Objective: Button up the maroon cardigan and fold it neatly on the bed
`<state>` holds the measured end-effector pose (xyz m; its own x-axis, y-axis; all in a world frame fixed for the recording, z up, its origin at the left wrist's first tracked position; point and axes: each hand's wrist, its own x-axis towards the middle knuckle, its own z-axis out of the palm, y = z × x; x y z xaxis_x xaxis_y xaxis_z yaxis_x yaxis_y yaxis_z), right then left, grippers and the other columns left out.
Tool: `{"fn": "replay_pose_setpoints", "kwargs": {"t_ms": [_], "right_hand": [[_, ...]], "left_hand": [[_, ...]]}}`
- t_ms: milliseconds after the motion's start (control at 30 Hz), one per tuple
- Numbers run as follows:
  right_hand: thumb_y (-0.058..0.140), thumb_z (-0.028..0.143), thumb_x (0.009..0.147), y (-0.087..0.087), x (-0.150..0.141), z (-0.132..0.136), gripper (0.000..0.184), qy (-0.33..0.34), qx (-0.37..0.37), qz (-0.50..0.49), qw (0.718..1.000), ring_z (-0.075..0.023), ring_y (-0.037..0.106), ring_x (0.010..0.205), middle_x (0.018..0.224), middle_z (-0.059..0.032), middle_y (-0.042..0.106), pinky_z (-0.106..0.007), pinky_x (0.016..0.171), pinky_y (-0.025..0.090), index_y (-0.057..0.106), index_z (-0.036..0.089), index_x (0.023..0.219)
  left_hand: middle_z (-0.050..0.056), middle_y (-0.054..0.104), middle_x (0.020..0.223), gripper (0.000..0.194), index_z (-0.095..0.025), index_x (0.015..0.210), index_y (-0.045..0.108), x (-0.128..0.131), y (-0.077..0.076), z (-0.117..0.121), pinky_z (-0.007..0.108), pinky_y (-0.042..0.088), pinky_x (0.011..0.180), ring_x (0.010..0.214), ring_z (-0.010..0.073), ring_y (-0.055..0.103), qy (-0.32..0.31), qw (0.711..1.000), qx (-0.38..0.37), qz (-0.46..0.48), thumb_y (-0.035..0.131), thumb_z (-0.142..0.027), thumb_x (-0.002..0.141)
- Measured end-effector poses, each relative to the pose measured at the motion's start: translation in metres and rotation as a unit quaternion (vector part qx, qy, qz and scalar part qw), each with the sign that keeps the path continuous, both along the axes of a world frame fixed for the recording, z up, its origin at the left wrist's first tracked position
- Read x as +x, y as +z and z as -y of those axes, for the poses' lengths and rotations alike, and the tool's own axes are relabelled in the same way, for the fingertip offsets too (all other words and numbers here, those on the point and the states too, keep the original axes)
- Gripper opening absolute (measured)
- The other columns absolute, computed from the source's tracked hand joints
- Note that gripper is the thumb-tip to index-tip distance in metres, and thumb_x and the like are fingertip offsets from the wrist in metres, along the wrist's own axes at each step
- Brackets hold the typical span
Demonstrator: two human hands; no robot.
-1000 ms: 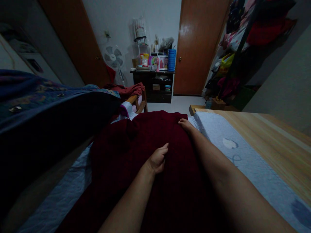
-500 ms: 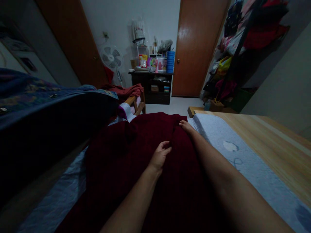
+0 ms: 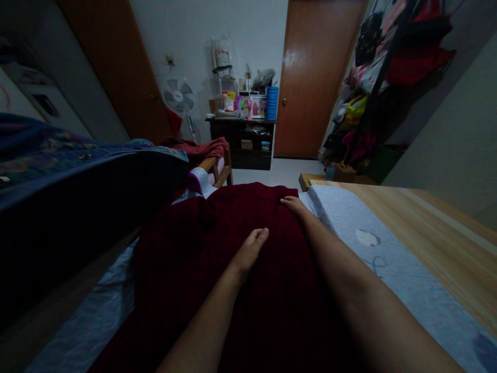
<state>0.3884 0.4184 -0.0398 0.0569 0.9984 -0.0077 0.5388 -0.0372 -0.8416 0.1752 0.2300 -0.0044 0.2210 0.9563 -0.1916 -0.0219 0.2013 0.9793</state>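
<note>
A large dark red cloth (image 3: 229, 223) is spread over the bed in front of me, with a raised fold towards its left part. My left hand (image 3: 250, 251) is on the middle of this cloth, thumb uppermost; its fingers are partly hidden behind the thumb, and no bunched fabric shows in it. Farther off, my right hand (image 3: 294, 204) rests near the cloth's far right corner beside a small crease. Its fingers are stretched out over the fabric. Both forearms reach forward across the cloth.
A pale grey patterned sheet (image 3: 345, 217) covers part of the wooden surface (image 3: 435, 217) at right. Dark blue fabric (image 3: 97, 160) hangs close on the left. Beyond are a wooden chair (image 3: 221, 173), a fan (image 3: 180, 96), a black cabinet (image 3: 240, 160) and a door (image 3: 310, 77).
My left hand has shifted slightly left, and its thumb has come in against the fingers. My right hand has slid a little left and down along the cloth.
</note>
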Motion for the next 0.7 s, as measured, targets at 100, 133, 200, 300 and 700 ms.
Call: {"fn": "replay_pose_setpoints", "kwargs": {"t_ms": [100, 133, 200, 300, 700], "right_hand": [[0.059, 0.03, 0.078, 0.001, -0.001, 0.0, 0.017, -0.003, 0.002, -0.005, 1.0, -0.0183, 0.063, 0.08, 0.081, -0.0034, 0.071, -0.027, 0.078, 0.045, 0.069, 0.017, 0.074], [0.057, 0.029, 0.079, 0.002, 0.0, 0.0, 0.017, -0.003, 0.004, -0.008, 1.0, -0.0178, 0.063, 0.08, 0.082, -0.0032, 0.071, -0.027, 0.078, 0.045, 0.069, 0.017, 0.075], [0.055, 0.028, 0.08, 0.003, 0.002, 0.001, 0.018, -0.008, 0.009, -0.012, 1.0, -0.0177, 0.063, 0.083, 0.085, -0.003, 0.071, -0.027, 0.079, 0.046, 0.07, 0.017, 0.079], [0.054, 0.029, 0.082, 0.005, 0.006, 0.001, 0.02, -0.023, 0.019, -0.013, 0.999, -0.0186, 0.063, 0.089, 0.09, -0.0037, 0.072, -0.029, 0.085, 0.045, 0.071, 0.018, 0.083], [0.058, 0.033, 0.076, -0.001, 0.003, 0.0, 0.023, -0.048, 0.022, -0.043, 0.998, -0.0194, 0.065, 0.086, 0.084, -0.0037, 0.072, -0.03, 0.084, 0.047, 0.072, 0.017, 0.085]], "left_hand": [[0.011, 0.062, 0.121, 0.067, -0.019, 0.125, 0.048, 0.007, -0.001, 0.005, 0.035, 0.045, 0.095, 0.107, 0.0234, 0.061, -0.014, 0.998, -0.029, 0.061, 0.076, -0.04, 0.068], [0.012, 0.062, 0.12, 0.071, -0.019, 0.125, 0.047, 0.009, -0.004, 0.005, 0.036, 0.046, 0.095, 0.105, 0.0235, 0.061, -0.012, 0.997, -0.029, 0.075, 0.08, -0.034, 0.064], [0.011, 0.063, 0.118, 0.069, -0.018, 0.122, 0.047, 0.011, -0.01, 0.005, 0.037, 0.046, 0.094, 0.102, 0.0231, 0.062, -0.001, 0.994, -0.029, 0.101, 0.08, -0.027, 0.061], [0.01, 0.064, 0.114, 0.06, -0.018, 0.116, 0.05, 0.009, -0.013, 0.004, 0.038, 0.048, 0.092, 0.096, 0.0211, 0.064, 0.03, 0.992, -0.048, 0.111, 0.076, -0.019, 0.062], [0.009, 0.067, 0.108, 0.035, -0.018, 0.109, 0.056, 0.012, -0.008, 0.002, 0.031, 0.05, 0.084, 0.091, 0.0188, 0.065, 0.048, 0.987, -0.076, 0.135, 0.067, -0.028, 0.077]]}}
